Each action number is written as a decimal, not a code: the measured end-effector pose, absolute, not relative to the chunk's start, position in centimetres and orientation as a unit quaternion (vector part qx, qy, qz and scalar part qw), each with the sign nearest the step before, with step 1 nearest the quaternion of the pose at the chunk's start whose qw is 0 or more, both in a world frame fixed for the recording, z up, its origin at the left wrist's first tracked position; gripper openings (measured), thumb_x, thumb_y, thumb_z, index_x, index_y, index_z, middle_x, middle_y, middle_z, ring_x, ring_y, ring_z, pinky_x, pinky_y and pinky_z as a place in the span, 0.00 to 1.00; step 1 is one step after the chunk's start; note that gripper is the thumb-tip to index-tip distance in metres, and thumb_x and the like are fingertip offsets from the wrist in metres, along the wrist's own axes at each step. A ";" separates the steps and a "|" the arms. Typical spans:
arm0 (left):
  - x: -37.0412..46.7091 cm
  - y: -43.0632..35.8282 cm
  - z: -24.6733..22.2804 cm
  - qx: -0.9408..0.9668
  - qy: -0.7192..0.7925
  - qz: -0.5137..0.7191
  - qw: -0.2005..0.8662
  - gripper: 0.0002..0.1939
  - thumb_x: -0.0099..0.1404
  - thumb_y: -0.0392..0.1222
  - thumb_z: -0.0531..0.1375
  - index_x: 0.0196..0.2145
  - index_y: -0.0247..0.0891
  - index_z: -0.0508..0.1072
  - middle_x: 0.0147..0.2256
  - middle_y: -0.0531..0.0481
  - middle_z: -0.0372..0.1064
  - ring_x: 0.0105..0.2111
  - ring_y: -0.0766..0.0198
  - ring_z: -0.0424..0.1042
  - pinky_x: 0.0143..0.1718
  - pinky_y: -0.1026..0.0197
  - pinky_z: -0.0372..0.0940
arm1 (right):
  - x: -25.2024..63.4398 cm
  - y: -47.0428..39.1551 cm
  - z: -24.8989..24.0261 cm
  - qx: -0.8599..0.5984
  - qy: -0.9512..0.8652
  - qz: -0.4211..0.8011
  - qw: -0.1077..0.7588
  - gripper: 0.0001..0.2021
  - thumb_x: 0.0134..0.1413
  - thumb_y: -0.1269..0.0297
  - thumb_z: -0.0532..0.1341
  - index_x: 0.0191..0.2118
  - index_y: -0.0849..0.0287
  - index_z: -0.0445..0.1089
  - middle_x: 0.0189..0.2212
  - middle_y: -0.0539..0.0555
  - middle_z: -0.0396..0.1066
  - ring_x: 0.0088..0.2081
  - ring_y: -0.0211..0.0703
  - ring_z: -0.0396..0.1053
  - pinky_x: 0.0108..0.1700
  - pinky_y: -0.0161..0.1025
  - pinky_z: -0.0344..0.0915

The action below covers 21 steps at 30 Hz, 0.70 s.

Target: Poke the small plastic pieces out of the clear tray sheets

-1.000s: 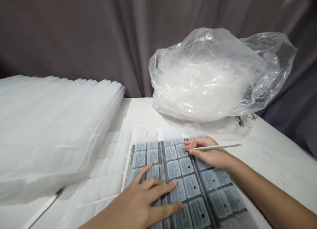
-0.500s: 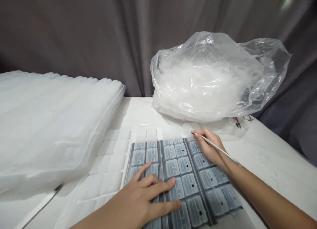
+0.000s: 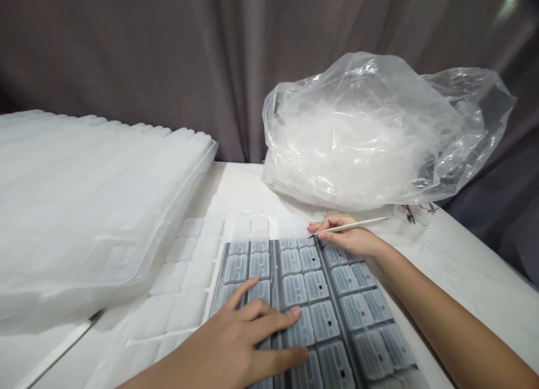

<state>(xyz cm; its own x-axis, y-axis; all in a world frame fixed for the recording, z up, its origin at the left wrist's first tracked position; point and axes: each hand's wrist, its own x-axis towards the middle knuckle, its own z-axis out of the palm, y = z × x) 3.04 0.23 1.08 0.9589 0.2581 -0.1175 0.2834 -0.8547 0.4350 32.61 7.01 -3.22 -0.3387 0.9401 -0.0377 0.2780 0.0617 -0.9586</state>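
A translucent tray [image 3: 323,320] of small rectangular compartments lies over a dark sheet, and several compartments on its right part bear a black dot. My left hand [image 3: 242,335] rests flat on the tray with its fingers spread. Near the tray's far edge, my right hand [image 3: 343,236] is closed around a thin white brush [image 3: 357,225], whose dark tip is at a compartment in the top row. Whether the tip touches the surface is too small to tell.
At the left, a stack of translucent trays [image 3: 84,204] rises above the white table [image 3: 240,178]. Behind my right hand sits a clear bag [image 3: 349,147] of whitish pieces. Red-handled cutters [image 3: 408,213] lie right of it. A pale tool [image 3: 63,347] is at the lower left.
My right hand has shifted left and a little nearer, and the brush has swung to a flatter angle. The view has moved slightly. My left hand stays on the tray.
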 end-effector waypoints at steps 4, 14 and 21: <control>3.0 0.3 1.0 0.962 0.136 -0.039 0.234 0.32 0.62 0.46 0.60 0.62 0.59 0.54 0.64 0.57 0.48 0.52 0.50 0.65 0.60 0.32 0.41 | 32.8 7.1 -3.0 -0.468 -0.648 0.502 0.330 0.15 0.49 0.53 0.64 0.24 0.57 0.62 0.44 0.62 0.75 0.54 0.53 0.67 0.54 0.52 0.63; 3.1 0.2 1.3 0.956 0.146 -0.062 0.248 0.33 0.62 0.44 0.60 0.62 0.61 0.52 0.64 0.57 0.46 0.54 0.49 0.63 0.59 0.28 0.39 | 31.8 5.7 -3.2 -0.467 -0.765 0.333 0.291 0.06 0.57 0.61 0.58 0.33 0.56 0.69 0.46 0.57 0.74 0.50 0.49 0.70 0.51 0.47 0.66; 3.2 0.0 1.5 0.951 0.158 -0.020 0.266 0.32 0.61 0.42 0.62 0.60 0.59 0.57 0.62 0.56 0.53 0.51 0.52 0.66 0.60 0.33 0.40 | 31.6 5.8 -4.5 -0.567 -0.658 0.316 0.381 0.09 0.59 0.58 0.56 0.34 0.56 0.68 0.42 0.56 0.76 0.40 0.47 0.75 0.42 0.45 0.70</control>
<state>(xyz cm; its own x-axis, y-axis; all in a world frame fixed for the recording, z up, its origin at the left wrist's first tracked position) 3.16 0.01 1.54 0.9496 0.2890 -0.1217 0.3102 -0.8094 0.4986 31.63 5.77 -4.46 -0.0663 0.9873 0.1442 0.5056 0.1578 -0.8482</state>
